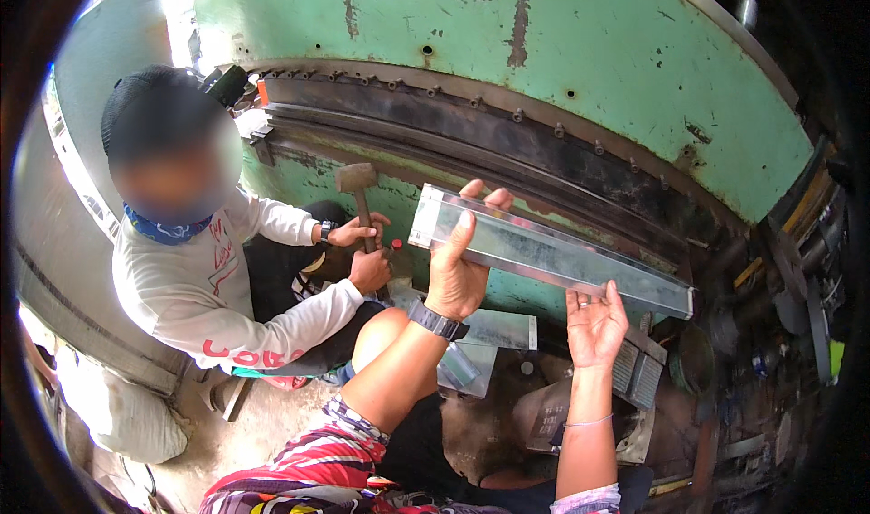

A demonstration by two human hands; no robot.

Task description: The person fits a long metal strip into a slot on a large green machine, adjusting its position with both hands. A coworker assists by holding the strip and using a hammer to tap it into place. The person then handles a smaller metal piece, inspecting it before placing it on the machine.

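A long, narrow sheet-metal tray (544, 253) with folded edges is held up in front of me, slanting down to the right. My left hand (456, 274), with a dark watch on its wrist, grips it near its left end, thumb on the near side and fingertips showing over the far edge. Toward the other end, my right hand (596, 325) has its fingers against the lower edge, palm up. A ring and a thin bracelet show on that arm. Across from me at the left, a seated person (263, 269) grips a mallet (356, 180) upright in both hands.
A large green press machine (625, 70) with a dark bolted beam (435, 120) stands behind the tray. Pieces of sheet metal (494, 326) lie below my hands. A white sack (136, 414) sits at lower left, and dark metal parts crowd the right side.
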